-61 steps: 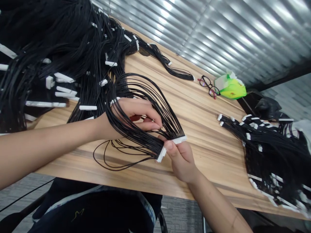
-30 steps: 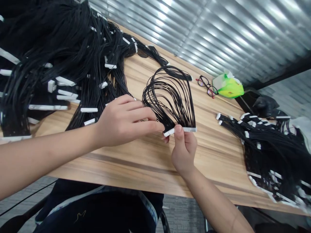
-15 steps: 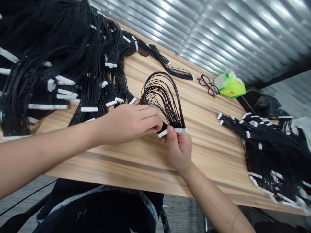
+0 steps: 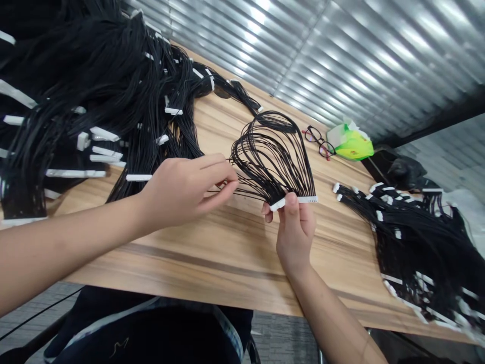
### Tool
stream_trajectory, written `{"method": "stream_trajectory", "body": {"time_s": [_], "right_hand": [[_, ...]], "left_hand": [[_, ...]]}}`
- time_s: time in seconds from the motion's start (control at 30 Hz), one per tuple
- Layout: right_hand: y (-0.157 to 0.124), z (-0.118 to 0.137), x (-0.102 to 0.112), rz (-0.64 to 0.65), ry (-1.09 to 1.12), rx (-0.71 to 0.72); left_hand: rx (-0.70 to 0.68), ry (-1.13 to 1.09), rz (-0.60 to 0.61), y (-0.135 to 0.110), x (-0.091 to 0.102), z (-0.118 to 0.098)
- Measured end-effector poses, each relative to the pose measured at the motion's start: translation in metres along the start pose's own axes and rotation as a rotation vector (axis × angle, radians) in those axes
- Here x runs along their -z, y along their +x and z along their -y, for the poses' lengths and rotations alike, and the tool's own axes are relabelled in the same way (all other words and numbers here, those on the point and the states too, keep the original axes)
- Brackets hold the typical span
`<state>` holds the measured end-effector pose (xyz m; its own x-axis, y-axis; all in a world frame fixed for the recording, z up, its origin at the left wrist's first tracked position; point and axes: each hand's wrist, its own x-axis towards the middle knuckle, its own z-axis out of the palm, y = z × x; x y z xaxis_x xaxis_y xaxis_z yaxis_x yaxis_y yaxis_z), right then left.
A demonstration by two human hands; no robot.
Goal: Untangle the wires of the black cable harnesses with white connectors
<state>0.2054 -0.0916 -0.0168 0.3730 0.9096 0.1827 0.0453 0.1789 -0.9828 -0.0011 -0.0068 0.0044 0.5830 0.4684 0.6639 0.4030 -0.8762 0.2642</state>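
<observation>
We worked thin black wires (image 4: 275,189) | right grip (image 4: 296,230) pinched white plastic connectors (image 4: 308,199) | nine-o'clock left grip (image 4: 187,186) unclear | next wanted steadiness

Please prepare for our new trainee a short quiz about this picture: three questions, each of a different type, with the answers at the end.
1. Choose one. What colour are the connectors which the right hand grips?
a) black
b) white
c) red

2. True or false? The eyeglasses lie on the table beside the green and white packet.

3. Compare. Which fills more of the picture: the left pile of black cables or the right pile of black cables?

Key:
1. b) white
2. True
3. The left pile of black cables
</observation>
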Motion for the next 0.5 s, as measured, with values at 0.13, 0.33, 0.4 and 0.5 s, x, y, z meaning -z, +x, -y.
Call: {"method": "stream_trajectory", "body": {"time_s": [0.13, 0.33, 0.4, 0.5], "right_hand": [[-0.004, -0.001, 0.000, 0.025, 0.015, 0.010], [-0.005, 0.005, 0.000, 0.072, 0.032, -0.031], [-0.005, 0.008, 0.000, 0.151, 0.056, -0.072], [-0.008, 0.008, 0.002, 0.272, 0.074, -0.110]], "left_hand": [[0.132, 0.008, 0.070, -0.001, -0.007, 0.008], [0.177, -0.127, 0.042, 0.000, -0.007, 0.014], [0.188, -0.232, -0.010, 0.000, -0.009, 0.014], [0.187, -0.328, -0.041, 0.000, -0.014, 0.016]]}}
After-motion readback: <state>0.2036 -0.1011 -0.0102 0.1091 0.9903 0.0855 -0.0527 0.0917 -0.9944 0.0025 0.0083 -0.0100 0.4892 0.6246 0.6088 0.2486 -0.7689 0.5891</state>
